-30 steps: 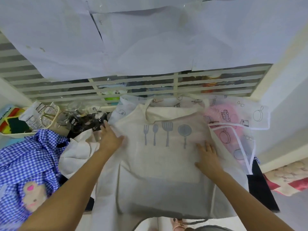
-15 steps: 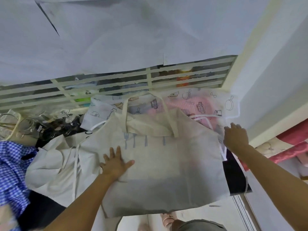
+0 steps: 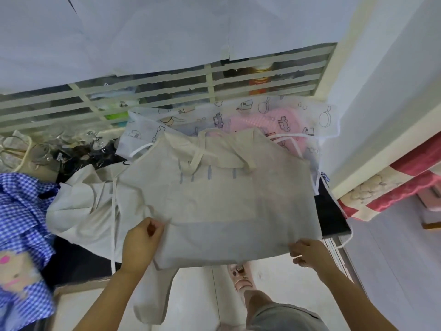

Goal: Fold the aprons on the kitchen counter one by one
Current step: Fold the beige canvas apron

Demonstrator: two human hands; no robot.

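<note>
A cream apron with a grey utensil print lies spread on the dark counter, its bib folded down over the print and its near edge hanging past the counter front. My left hand pinches the cloth at the apron's near left. At the near right corner, my right hand grips the hem. Under it at the back lies a white apron with doodle drawings over pink cloth. A blue checked apron is heaped at the left.
Another cream cloth with long ties is bunched left of the spread apron. Glassware and dark clutter stand at the back left below a slatted window. A white wall bounds the right. My foot in a slipper shows below the counter edge.
The bib was folded down over the utensil print. My left hand slid from the apron's middle to its near left edge; my right hand came from the far right side to the near right corner.
</note>
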